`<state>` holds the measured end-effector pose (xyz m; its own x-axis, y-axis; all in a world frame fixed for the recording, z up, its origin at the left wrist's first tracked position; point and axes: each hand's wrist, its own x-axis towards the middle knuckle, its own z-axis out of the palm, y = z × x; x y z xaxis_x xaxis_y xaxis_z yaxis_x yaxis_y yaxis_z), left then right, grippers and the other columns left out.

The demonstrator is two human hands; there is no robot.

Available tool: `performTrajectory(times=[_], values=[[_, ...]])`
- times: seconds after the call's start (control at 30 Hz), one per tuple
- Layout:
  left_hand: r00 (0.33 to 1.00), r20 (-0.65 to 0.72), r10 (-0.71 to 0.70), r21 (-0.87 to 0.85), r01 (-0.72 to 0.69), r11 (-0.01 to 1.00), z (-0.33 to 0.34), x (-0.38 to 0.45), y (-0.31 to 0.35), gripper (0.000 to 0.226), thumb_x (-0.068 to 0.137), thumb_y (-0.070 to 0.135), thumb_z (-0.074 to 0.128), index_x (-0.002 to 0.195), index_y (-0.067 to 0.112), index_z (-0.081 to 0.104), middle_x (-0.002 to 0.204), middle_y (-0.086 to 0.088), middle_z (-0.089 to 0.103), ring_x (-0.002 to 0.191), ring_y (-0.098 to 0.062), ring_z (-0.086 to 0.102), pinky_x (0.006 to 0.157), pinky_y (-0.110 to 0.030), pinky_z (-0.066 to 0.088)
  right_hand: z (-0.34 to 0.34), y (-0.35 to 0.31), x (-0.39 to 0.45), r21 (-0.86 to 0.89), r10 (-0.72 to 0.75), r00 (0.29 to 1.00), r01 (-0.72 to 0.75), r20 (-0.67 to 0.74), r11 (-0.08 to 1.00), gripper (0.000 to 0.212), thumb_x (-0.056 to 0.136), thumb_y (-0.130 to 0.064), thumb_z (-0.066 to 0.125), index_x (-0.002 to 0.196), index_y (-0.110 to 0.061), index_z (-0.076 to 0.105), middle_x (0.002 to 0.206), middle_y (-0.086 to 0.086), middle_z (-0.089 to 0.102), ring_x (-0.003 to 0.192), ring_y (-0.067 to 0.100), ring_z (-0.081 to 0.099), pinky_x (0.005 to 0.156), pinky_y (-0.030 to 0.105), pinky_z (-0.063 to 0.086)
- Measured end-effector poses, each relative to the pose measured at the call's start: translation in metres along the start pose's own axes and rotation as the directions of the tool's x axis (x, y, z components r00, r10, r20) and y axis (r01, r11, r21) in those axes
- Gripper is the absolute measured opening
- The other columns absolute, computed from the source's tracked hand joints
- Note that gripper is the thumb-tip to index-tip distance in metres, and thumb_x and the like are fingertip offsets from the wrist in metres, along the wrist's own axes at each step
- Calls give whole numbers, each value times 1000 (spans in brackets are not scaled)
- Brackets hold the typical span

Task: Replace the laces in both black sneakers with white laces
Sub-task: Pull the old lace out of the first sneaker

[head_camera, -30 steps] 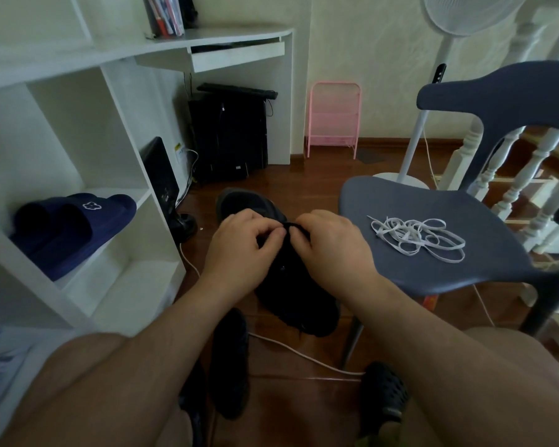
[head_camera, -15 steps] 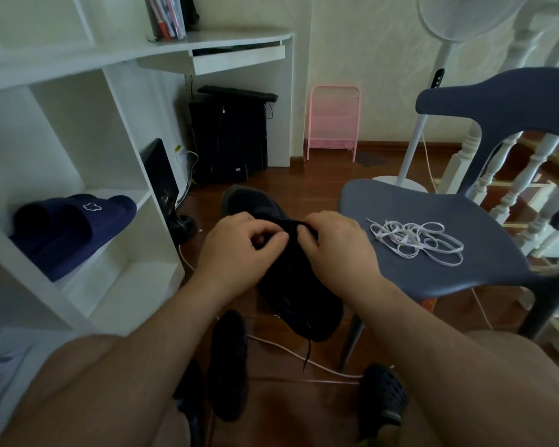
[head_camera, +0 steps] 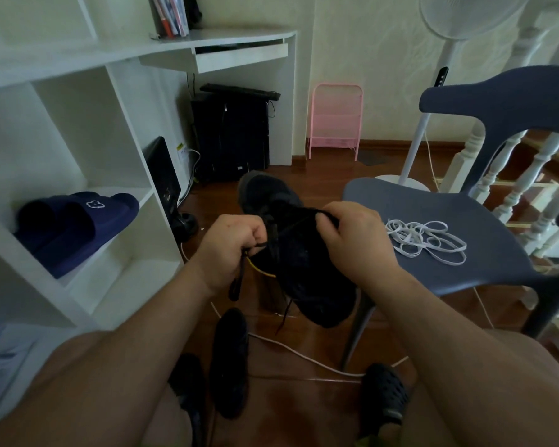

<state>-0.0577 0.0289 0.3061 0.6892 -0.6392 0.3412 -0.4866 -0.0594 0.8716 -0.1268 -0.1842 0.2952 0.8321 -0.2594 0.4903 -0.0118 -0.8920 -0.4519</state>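
I hold the soft, light black sneaker (head_camera: 299, 253) in the air beside the chair (head_camera: 449, 217), my right hand (head_camera: 355, 240) gripping its tongue edge (the firmest spot, I judge) while my left hand (head_camera: 229, 250) pinches the limp black lace (head_camera: 239, 275).

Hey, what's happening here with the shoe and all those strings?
A seated person is taking the black lace out of a black sneaker held up in front of them. The left hand grips and pulls the lace, while the right hand holds the sneaker's upper part. The white laces lie in a loose heap on the blue chair, untouched. A second black sneaker waits on the floor.
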Motion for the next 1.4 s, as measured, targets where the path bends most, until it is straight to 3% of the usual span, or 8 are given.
performTrajectory(times=[0.17, 0.3, 0.53, 0.73, 0.9, 1.13, 1.23, 1.4], values=[[969, -234, -85, 364, 168, 916, 15, -1, -6, 39, 95, 48, 48, 78, 26, 76, 81, 11, 70, 81, -4, 63, 74, -38, 50, 4, -11, -6, 2, -45, 999, 45, 11, 999, 28, 103, -33, 53, 84, -15, 63, 82, -2, 58, 77, 22, 57, 71, 45, 51], [975, -223, 18, 620, 127, 774, 24, 4, -3, 46, 95, 64, 41, 100, 37, 79, 76, 15, 58, 82, -11, 55, 80, -43, 49, 10, -21, -10, -10, -112, 993, 113, 29, 994, 27, 103, -33, 52, 92, -14, 68, 88, -1, 62, 82, 23, 60, 72, 44, 52], [964, -261, -55, 394, 158, 905, 29, 4, -1, 21, 97, 34, 63, 82, 35, 78, 68, 18, 68, 70, -2, 63, 62, -28, 47, 12, -23, -11, -52, -176, 984, 177, 27, 983, 26, 103, -30, 53, 87, -14, 65, 83, -4, 54, 73, 19, 53, 61, 34, 38], [982, 106, -158, -73, 167, 983, 0, -4, 13, 24, 64, 9, 46, 46, 26, 50, 53, 4, 41, 51, -7, 37, 51, -20, 33, -1, 4, 1, 42, 52, 998, -50, -32, 998, 30, 103, -31, 52, 84, -12, 65, 80, 3, 63, 77, 24, 59, 69, 42, 49], [973, 32, -227, 145, 220, 965, -14, -4, 4, 23, 74, 25, 46, 53, 20, 41, 60, 0, 34, 59, -14, 34, 62, -31, 30, -1, 0, -4, 6, 39, 998, -39, -44, 999, 31, 104, -32, 52, 81, -13, 61, 77, 1, 58, 73, 21, 53, 64, 39, 43], [636, -64, -769, 748, 540, 385, -43, 1, -31, 38, 101, 30, 51, 71, 5, 48, 77, -8, 44, 71, -25, 42, 70, -36, 37, -3, 1, -2, 42, 53, 997, -50, -63, 998, 30, 104, -30, 52, 83, -11, 64, 78, 1, 59, 74, 20, 54, 66, 38, 41], [779, -174, -602, 779, 483, 400, -42, -1, -31, 22, 94, 43, 62, 88, 21, 63, 93, -2, 62, 85, -21, 61, 80, -37, 55, -3, 0, -3, 29, 44, 997, -42, -69, 999, 30, 104, -31, 53, 79, -15, 60, 74, -3, 55, 70, 17, 51, 62, 33, 33], [954, -287, 81, 567, 102, 817, -2, 0, -4, 10, 98, 40, 61, 103, 34, 67, 96, 15, 61, 89, -6, 59, 76, -29, 49, 2, -7, -6, -16, 33, 999, -34, -38, 999, 32, 104, -36, 52, 80, -17, 58, 77, -2, 56, 72, 23, 56, 62, 38, 44]])
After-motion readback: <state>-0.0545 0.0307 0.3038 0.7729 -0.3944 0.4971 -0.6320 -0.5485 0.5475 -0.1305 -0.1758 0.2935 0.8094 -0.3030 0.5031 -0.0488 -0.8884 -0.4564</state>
